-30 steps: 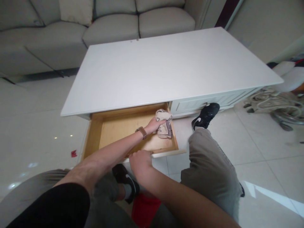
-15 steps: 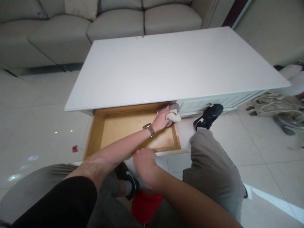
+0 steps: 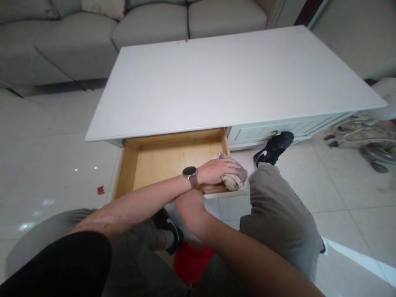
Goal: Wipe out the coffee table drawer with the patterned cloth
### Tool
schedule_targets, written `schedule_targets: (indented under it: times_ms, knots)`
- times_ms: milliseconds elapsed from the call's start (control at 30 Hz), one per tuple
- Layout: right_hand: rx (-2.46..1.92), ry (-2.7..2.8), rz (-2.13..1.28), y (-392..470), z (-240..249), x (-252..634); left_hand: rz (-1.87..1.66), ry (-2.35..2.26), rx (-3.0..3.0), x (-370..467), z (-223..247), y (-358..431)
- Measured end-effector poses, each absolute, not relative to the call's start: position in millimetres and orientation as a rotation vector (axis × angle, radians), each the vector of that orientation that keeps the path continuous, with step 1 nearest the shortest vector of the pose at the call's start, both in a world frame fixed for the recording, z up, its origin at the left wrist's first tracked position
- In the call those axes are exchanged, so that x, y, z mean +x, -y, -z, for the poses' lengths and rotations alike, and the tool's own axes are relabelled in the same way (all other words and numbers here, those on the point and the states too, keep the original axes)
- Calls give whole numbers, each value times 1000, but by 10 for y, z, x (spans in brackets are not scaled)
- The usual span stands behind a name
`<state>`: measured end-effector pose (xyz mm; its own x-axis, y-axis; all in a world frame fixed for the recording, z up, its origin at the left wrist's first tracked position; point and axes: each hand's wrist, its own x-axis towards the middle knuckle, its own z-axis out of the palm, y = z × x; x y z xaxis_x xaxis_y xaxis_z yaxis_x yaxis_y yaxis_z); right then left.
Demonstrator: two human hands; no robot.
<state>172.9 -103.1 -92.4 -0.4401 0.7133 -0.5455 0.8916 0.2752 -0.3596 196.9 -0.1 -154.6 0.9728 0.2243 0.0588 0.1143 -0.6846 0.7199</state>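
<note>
A crumpled cloth (image 3: 234, 181) is lying over the right wall of an open drawer (image 3: 157, 165), the left hand (image 3: 214, 170) grasping it. The right hand (image 3: 190, 204) is resting at the drawer's front; whether it is gripping, I cannot tell. A white bench (image 3: 216, 86) is standing behind.

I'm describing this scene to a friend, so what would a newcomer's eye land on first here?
Probably the broad white tabletop across the middle of the view. Next, the pulled-out wooden drawer beneath its front edge, with the left hand holding a bunched patterned cloth at the drawer's front right corner and the right hand by its front. A bright red object also stands out at the bottom centre.
</note>
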Motion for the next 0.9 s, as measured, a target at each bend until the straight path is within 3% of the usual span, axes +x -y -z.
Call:
schedule_targets:
  times_ms: [200,300,467,900]
  knots:
    - [1529,-2204,956,1033,859,1745,-9,-726,2429,1314,1528,-525]
    - [1521,-2201,987,1029,861,1750,278,-1062,2451,904,1708,-702]
    - [1544,-2214,983,1040,877,1757,411,-1360,2432,599,2091,-632]
    - [1497,-2220,908,1030,839,1767,120,-1131,2393,2085,2327,-541]
